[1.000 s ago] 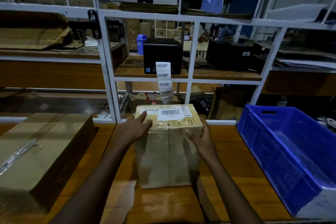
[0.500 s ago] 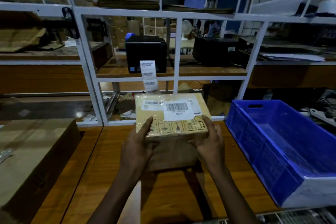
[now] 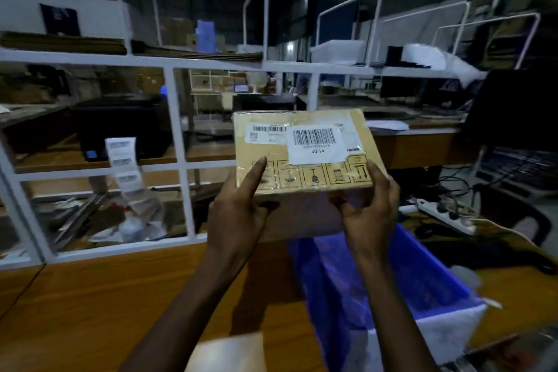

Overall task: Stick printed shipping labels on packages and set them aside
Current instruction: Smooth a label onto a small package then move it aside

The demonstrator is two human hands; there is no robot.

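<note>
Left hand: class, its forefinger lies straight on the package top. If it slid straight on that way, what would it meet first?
Probably the smaller barcode label, just left of the larger white label, both on the package that the left hand holds; the angle is hard to judge.

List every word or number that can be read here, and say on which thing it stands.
"50/14": big label on the package.
Code line above it, under the barcode: too blurred to read.
Small label beside it: too small to read.
Strip hanging from the printer: blurred, not readable.
Symbols on the package: pictures only, no words.
</note>
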